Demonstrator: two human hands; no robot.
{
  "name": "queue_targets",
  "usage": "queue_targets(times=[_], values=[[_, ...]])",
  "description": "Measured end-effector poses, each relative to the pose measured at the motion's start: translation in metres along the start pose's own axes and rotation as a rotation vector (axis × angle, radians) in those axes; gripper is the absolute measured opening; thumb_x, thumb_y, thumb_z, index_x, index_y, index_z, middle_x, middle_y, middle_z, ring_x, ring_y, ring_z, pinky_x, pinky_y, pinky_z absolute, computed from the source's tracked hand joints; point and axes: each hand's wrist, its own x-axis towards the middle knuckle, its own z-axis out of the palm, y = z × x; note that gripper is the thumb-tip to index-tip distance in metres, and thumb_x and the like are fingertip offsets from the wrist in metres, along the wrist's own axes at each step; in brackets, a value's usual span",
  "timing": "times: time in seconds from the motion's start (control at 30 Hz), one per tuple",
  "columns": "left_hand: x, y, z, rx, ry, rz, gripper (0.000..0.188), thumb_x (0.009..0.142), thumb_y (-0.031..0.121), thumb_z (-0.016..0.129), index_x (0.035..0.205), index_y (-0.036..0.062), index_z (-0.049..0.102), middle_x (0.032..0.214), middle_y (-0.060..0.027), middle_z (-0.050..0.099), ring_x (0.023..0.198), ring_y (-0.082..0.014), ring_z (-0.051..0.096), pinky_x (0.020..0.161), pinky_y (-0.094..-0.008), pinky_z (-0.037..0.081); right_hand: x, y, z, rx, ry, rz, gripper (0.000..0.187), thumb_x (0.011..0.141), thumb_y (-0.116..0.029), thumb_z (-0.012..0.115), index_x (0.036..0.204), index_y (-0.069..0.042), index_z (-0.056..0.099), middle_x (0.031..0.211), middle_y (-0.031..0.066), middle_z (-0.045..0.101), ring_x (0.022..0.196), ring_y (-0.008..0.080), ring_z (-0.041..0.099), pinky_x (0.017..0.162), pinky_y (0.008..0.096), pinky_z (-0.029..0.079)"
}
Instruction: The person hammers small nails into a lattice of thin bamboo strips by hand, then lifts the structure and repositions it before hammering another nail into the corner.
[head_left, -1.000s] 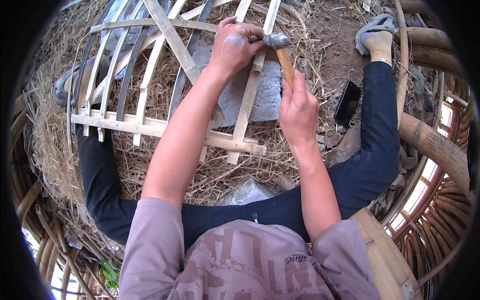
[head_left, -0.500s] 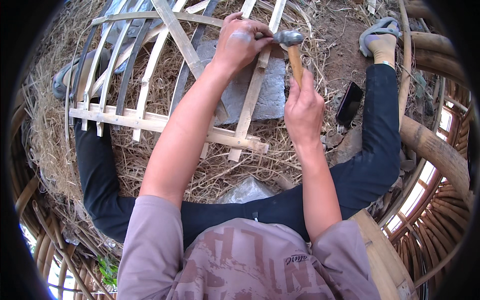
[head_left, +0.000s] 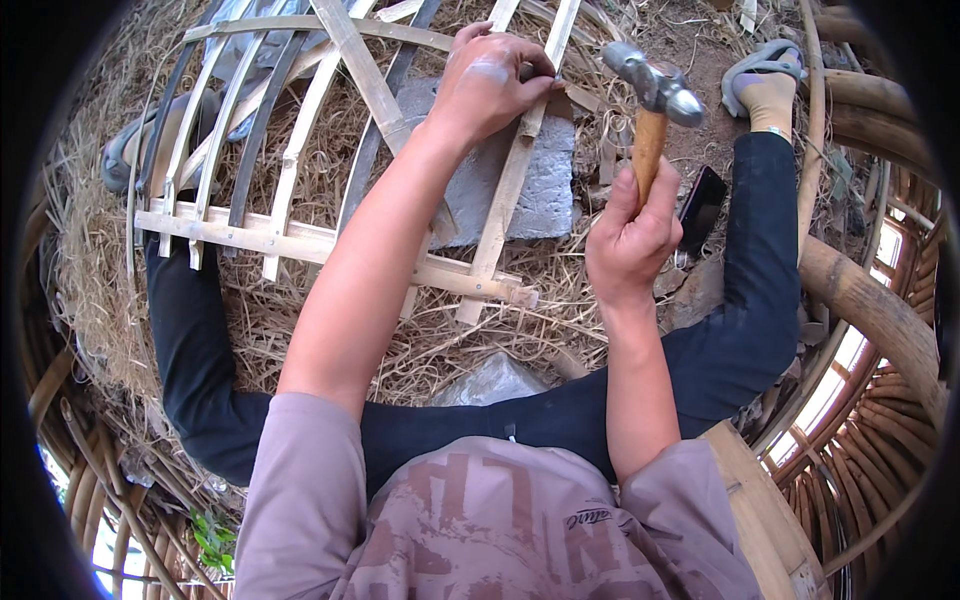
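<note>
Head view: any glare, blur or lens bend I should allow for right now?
In the head view, daylight gaps at right burn out to white; also in the head view, the hammer head carries a bright glint but reads fairly sharp; the head view's thin pole beside the right foot looks bowed, probably fisheye bend, and its corners are black.

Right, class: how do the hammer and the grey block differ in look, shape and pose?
The hammer is gripped in the right hand, head up; the grey block lies on the strawy ground.
The hammer pairs a shiny metal head with a wooden handle; the grey block looks plain and dull.
The hammer's handle is slim; the grey block is broad, partly hidden behind a pale slat.
Both show grey, the hammer only on its head.
</note>
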Motion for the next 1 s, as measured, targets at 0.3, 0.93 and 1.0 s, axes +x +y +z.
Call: queue_targets(times=[0.3, 0.93, 1.0], values=[[-0.011, 0.018, 0.003, 0.625, 0.028, 0.113, 0.095, 0.083, 0.077, 0.059, 0.155, 0.0173, 0.044, 0.151, -0.0110, 0.052, 0.151, -0.0316, 0.031, 0.117, -0.0757, -0.001, -0.004, 0.012, 0.004, 0.038, -0.092, 0.132, 0.023, 0.103, -0.008, 0.056, 0.124, 0.001, 0.057, 0.076, 0.0182, 0.066, 0.063, 0.0330, 0.070, 0.055, 0.0412, 0.051], [-0.010, 0.021, -0.004, 0.547, -0.153, 0.032, 0.102, 0.089, 0.073, 0.050, 0.152, -0.0057, 0.039, 0.157, -0.0198, 0.043, 0.150, -0.0334, 0.032, 0.120, -0.0696, 0.001, -0.008, 0.019, 0.017, -0.242, -0.284, 0.101, 0.025, 0.105, -0.012, 0.053, 0.129, -0.004, 0.054, 0.075, 0.0200, 0.067, 0.067, 0.0361, 0.072, 0.054, 0.0474, 0.055], [-0.010, 0.023, -0.007, 0.534, -0.162, -0.018, 0.101, 0.089, 0.071, 0.052, 0.150, -0.0081, 0.039, 0.155, -0.0205, 0.044, 0.149, -0.0333, 0.033, 0.122, -0.0675, 0.005, -0.012, 0.013, 0.016, -0.094, -0.131, 0.056, 0.026, 0.104, -0.011, 0.054, 0.129, -0.005, 0.054, 0.078, 0.0205, 0.069, 0.068, 0.0372, 0.072, 0.054, 0.0473, 0.055]])
